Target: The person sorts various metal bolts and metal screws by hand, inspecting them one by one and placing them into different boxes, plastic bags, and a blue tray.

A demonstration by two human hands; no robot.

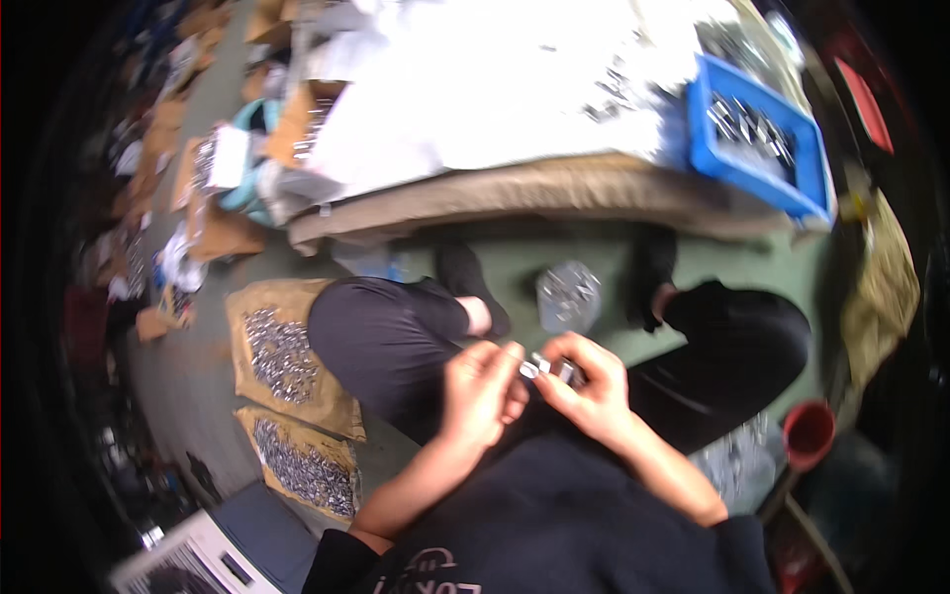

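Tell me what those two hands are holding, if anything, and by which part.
Small silvery metal pieces, held at the fingertips of the left hand and right hand; blur hides which part each grips.

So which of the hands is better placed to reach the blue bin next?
Probably the right hand: the blue bin is ahead on the right, nearer to it than to the left hand. Both seem busy with small metal parts.

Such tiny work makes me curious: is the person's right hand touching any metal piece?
Touching: the head view shows the right hand with a small metal piece held between its thumb and curled fingers.
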